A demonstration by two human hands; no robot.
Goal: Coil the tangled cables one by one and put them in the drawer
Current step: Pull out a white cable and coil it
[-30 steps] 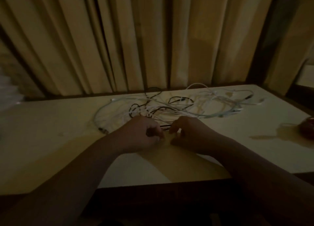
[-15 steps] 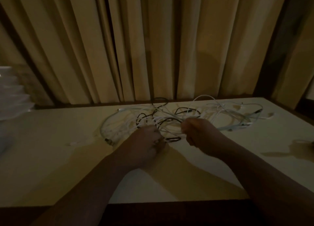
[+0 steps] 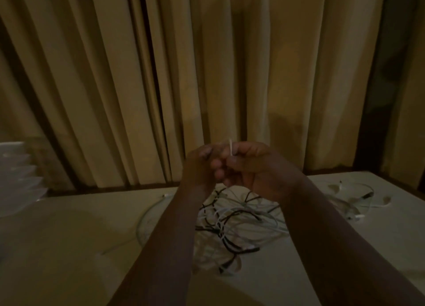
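In the head view, dim and yellowish, both hands hang above the pale flat-topped bench, meeting in front of the long beige pleated fabric curtain. The right hand has its fingers curled and pinches a thin white cable, a short stiff end of which sticks straight up above the knuckles. The left hand is just beside it, fingers curled and touching the right hand's fingertips; whether it grips the same cable I cannot tell in this light.

Below the wrists, the loose tangle of white and black cables lies on the bench, partly hidden by both forearms. A few more thin white cable loops trail off to the right, towards the bench's far edge. At the far left stands a blurred stack of pale white layered items, too soft to identify.
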